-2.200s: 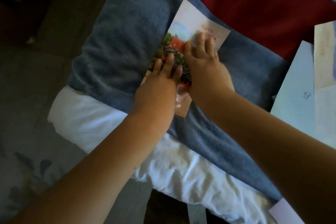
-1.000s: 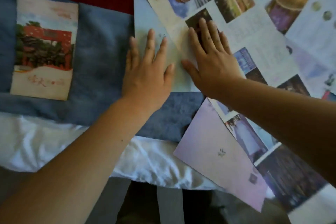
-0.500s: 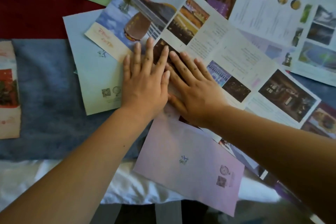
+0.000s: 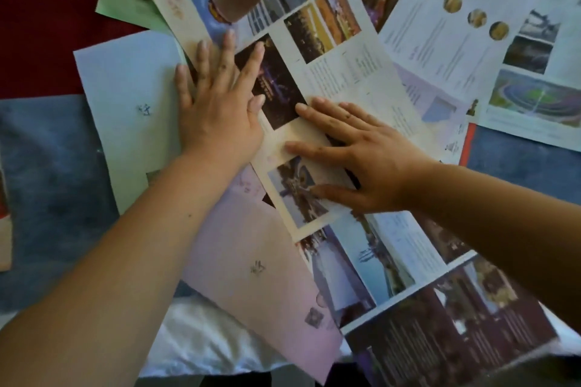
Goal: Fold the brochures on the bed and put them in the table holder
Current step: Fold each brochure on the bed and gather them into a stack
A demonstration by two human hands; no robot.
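Both hands lie flat, fingers straight and spread, gripping nothing. They press an unfolded photo brochure (image 4: 355,72) at the middle of the spread of papers. The left hand (image 4: 220,110) covers its left edge and overlaps a pale blue sheet (image 4: 125,97) at nine o'clock. The right hand (image 4: 364,163) presses at four o'clock of the left one. A lilac sheet (image 4: 251,261) lies at six o'clock, a brochure with four gold discs (image 4: 456,25) at two o'clock, and a blue blanket (image 4: 41,182) shows at eight o'clock.

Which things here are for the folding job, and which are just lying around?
For the job: left hand, right hand, open photo brochure under them, pale blue sheet, pink sheet, coin brochure.
Just lying about: blue blanket, red cover, white bedsheet.
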